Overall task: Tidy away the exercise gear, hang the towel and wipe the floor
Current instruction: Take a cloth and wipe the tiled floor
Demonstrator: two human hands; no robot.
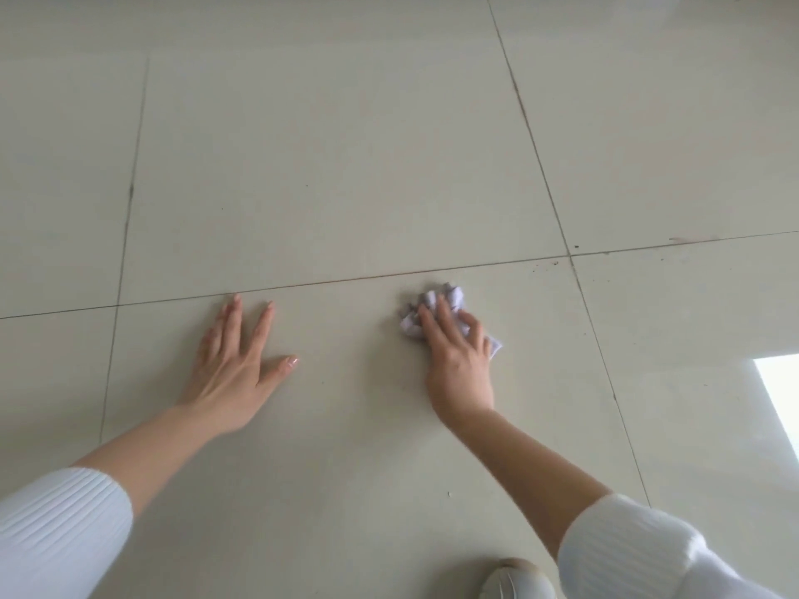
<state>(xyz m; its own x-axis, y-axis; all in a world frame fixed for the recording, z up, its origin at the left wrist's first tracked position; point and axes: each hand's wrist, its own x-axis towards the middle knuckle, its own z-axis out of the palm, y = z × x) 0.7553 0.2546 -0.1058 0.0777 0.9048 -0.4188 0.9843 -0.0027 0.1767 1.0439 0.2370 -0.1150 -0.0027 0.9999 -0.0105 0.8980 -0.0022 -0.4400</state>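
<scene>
Floor-wiping looks to be the step in hand; the right hand [458, 361] presses a crumpled pale lilac cloth [434, 297] onto the tiled floor [346, 166], on the near side of the grout line [346, 281] that runs left to right across the scene. Its fingers [432, 326] are curled over the cloth and hold it bunched. The left hand [235, 365] lies well apart to the left, palm down on the same tile, its fingers [231, 322] straight and spread wide, holding nothing — a prop for the body, I judge. Dark specks [553, 263] sit beyond the cloth to the right, near where the tile corners meet; a pale fleck [449, 495] lies nearer, beside the right forearm; so the wiping is not done — that patch and the tiles around it are left. No exercise gear and no towel show here; whether those parts are finished cannot be told. A white shoe [514, 581] peeks in at the near edge.
</scene>
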